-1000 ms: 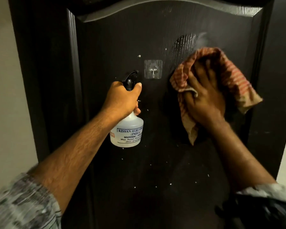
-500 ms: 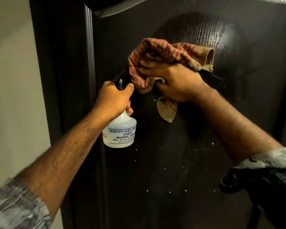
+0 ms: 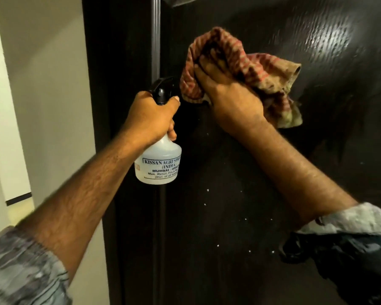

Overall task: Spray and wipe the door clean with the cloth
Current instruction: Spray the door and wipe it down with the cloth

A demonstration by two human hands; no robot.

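Observation:
A dark brown door (image 3: 229, 216) fills the view, with a wet glossy patch at its upper right and small white specks lower down. My right hand (image 3: 227, 93) presses a red-striped cloth (image 3: 262, 69) flat against the door's upper panel. My left hand (image 3: 152, 115) grips the neck of a clear spray bottle (image 3: 158, 166) with a black trigger head, held just left of the cloth, near the panel's raised left edge. The hook seen before is hidden.
A cream wall (image 3: 42, 106) stands left of the dark door frame (image 3: 101, 128), with a paler section and a black strip at the far left. A dark fold of clothing (image 3: 339, 260) hangs at the lower right.
My right hand has swept the cloth leftward across the upper panel, leaving a wet sheen to the right. The view has shifted right and closer. The bottle stays in my left hand.

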